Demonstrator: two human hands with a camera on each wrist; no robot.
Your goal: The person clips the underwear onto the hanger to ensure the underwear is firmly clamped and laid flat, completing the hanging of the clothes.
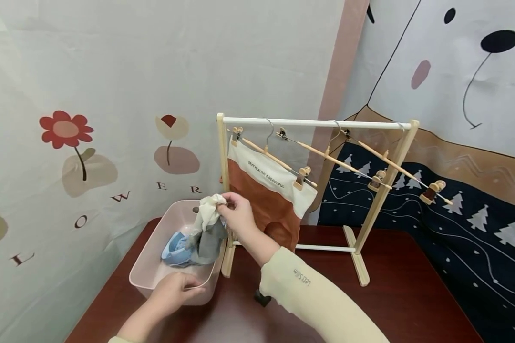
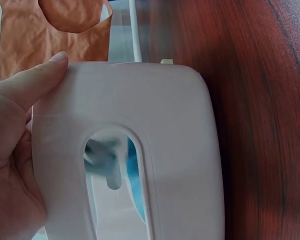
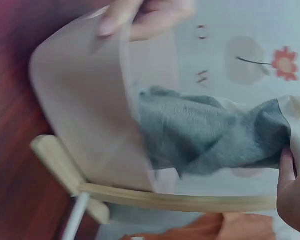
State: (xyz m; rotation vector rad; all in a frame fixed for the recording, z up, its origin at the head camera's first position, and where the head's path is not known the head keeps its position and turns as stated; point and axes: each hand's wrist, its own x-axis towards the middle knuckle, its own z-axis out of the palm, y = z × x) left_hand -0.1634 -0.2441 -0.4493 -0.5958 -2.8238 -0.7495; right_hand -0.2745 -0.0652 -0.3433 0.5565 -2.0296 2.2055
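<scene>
In the head view, a pale pink bin [image 1: 165, 231] stands at the left of the table [image 1: 395, 305], a blue cloth [image 1: 177, 248] inside; the right hand [image 1: 239, 216], its arm reaching from the near right, pinches the cream top of a grey-and-cream garment [image 1: 210, 243] above the bin's right side. The left hand [image 1: 173, 290] grips the near rim. The left wrist view shows its thumb at the bin's edge (blue and grey show through the handle hole). In the right wrist view, the garment's lower end dips into the bin.
</scene>
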